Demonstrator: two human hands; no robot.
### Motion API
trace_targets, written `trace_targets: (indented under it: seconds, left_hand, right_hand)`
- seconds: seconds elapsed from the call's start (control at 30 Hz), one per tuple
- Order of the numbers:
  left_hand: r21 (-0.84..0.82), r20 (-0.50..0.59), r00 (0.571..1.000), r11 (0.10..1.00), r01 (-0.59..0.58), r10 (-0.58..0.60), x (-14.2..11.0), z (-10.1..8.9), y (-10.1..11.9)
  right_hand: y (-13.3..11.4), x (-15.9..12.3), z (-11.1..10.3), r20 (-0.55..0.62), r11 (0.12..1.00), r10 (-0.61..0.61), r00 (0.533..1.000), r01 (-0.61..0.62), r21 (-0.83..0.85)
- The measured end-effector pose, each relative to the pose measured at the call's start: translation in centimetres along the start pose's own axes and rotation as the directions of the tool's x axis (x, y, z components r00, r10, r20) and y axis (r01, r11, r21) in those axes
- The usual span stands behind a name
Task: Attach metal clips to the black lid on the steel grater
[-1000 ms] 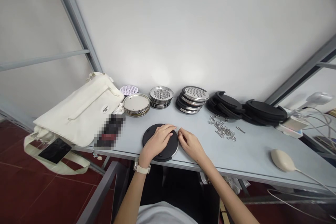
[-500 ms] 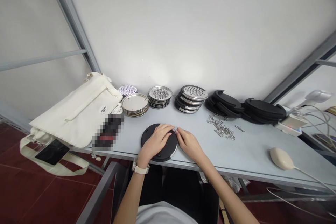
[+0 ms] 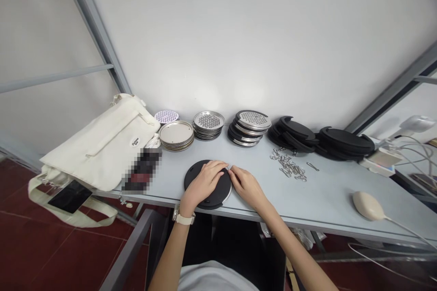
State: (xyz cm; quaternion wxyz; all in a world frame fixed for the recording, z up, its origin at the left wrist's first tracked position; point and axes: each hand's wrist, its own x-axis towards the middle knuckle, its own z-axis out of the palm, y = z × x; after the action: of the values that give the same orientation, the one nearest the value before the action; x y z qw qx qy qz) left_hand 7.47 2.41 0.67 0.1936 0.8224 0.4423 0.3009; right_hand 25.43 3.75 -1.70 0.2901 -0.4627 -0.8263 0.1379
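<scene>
A round black disc [image 3: 198, 177] with a metal rim lies at the front edge of the grey table [image 3: 327, 200]. My left hand [image 3: 204, 183] lies flat on top of it, fingers stretched toward the right rim. My right hand [image 3: 246, 186] is at the disc's right edge, fingers pinched together at the rim, possibly on a small metal clip too small to make out. A pile of small metal clips [image 3: 288, 167] lies to the right, apart from both hands.
Along the wall stand stacks of flat metal discs [image 3: 176, 135], perforated metal discs [image 3: 208, 124], metal-and-black discs [image 3: 249, 127] and black discs [image 3: 319, 138]. A white cloth bag [image 3: 102, 143] with a phone [image 3: 69, 196] hangs off the left. A beige mouse-like device [image 3: 368, 205] lies right.
My right hand has closed in to the disc's right rim. My left hand stays on the disc. The view shifted slightly.
</scene>
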Motion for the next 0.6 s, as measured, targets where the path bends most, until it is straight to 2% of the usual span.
trace_targets:
  seconds: [0.6]
  left_hand:
    - [-0.023, -0.003, 1.000, 1.000, -0.011, 0.011, -0.09, -0.10, -0.11]
  right_hand:
    - [0.21, 0.00, 0.19, -0.004, 1.000, -0.006, 1.000, 0.006, -0.011]
